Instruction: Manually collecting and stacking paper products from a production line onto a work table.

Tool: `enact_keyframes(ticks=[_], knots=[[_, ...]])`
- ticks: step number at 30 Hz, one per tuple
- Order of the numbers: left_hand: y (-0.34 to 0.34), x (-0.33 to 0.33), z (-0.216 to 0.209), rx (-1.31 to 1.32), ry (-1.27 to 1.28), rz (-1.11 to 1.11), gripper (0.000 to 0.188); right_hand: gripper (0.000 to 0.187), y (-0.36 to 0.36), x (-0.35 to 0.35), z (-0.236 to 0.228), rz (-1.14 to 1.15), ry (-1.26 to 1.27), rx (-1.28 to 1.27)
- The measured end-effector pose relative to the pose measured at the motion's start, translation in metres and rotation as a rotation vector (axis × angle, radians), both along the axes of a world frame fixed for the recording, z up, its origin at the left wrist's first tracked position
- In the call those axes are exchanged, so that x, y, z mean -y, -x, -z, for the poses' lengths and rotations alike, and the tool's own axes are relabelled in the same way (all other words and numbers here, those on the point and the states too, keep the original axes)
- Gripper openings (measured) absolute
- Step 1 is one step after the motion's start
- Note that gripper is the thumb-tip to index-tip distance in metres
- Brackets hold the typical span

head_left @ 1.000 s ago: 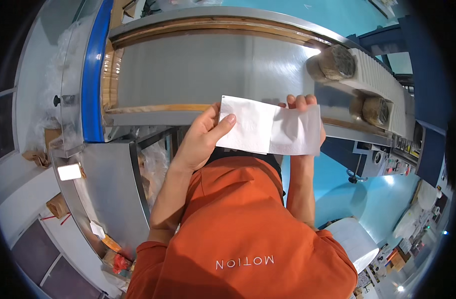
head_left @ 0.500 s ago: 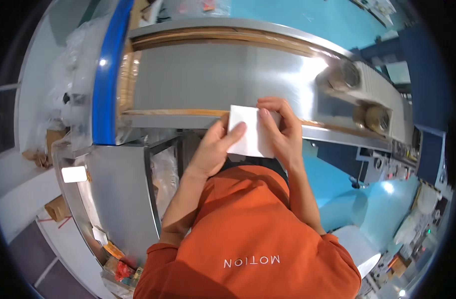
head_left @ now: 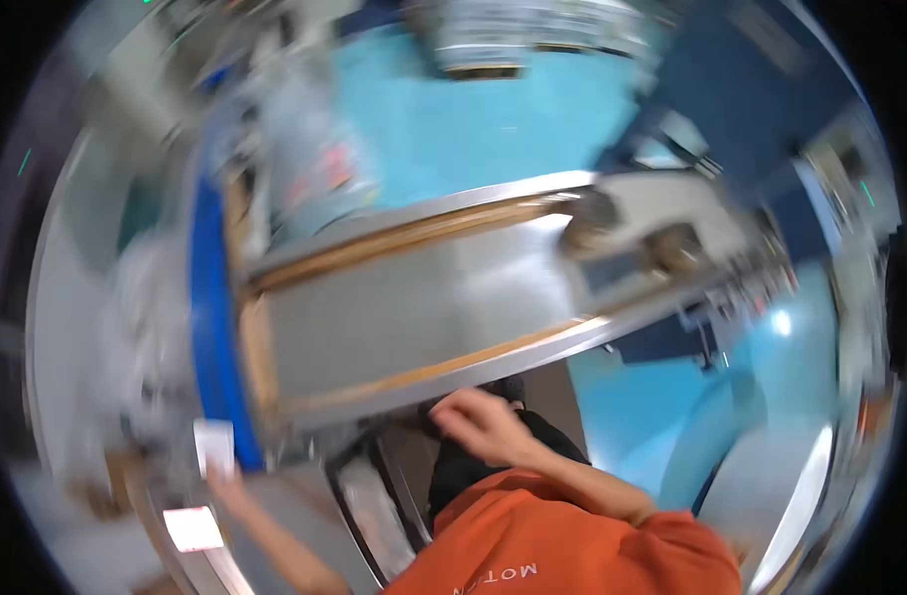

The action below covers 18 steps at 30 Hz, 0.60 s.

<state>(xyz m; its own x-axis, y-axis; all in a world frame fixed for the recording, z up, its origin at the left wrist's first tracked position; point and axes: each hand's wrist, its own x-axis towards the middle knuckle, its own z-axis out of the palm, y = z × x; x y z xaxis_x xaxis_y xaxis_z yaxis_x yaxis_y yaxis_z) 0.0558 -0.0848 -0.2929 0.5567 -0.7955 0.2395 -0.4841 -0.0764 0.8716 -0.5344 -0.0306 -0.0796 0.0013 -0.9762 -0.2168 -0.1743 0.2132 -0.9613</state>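
Note:
My left hand (head_left: 227,486) reaches out to the far left, closed on the edge of a flat white square piece (head_left: 213,444), a card or thin packet; blur hides which. It is held over the left-hand counter, close to the lower end of a blue rail (head_left: 210,327). A bright white rectangle (head_left: 192,529) lies just nearer to me. My right hand (head_left: 481,426) hovers in front of my body, below the near edge of the metal worktable (head_left: 394,307). Its fingers are loosely bent and a little apart, with nothing seen in them.
The worktable has wood-coloured strips along its edges. Two round brownish rolls (head_left: 671,248) stand at its right end. Clear plastic wrapping (head_left: 141,327) bunches beyond the blue rail. At the right is a pale rounded surface (head_left: 771,496); wrapped stacks (head_left: 483,40) stand at the back.
The white piece was between both hands before my body; my left hand has carried it far left. My right hand has let go and dropped nearer. The view has turned and blurred.

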Motion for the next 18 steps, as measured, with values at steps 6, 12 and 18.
enact_keyframes(ticks=[6,12,18], knots=[[0.179,0.213,-0.057,-0.045,-0.112,0.347,0.057,0.016,0.02,-0.033,0.012,-0.075,0.287,0.062],[0.389,0.164,-0.12,0.285,-0.012,0.348,0.075,0.018,0.116,-0.12,0.023,-0.048,0.224,0.001],[0.614,-0.054,-0.153,0.754,0.752,0.368,0.04,0.026,0.242,-0.243,0.031,0.152,0.236,-0.216]])
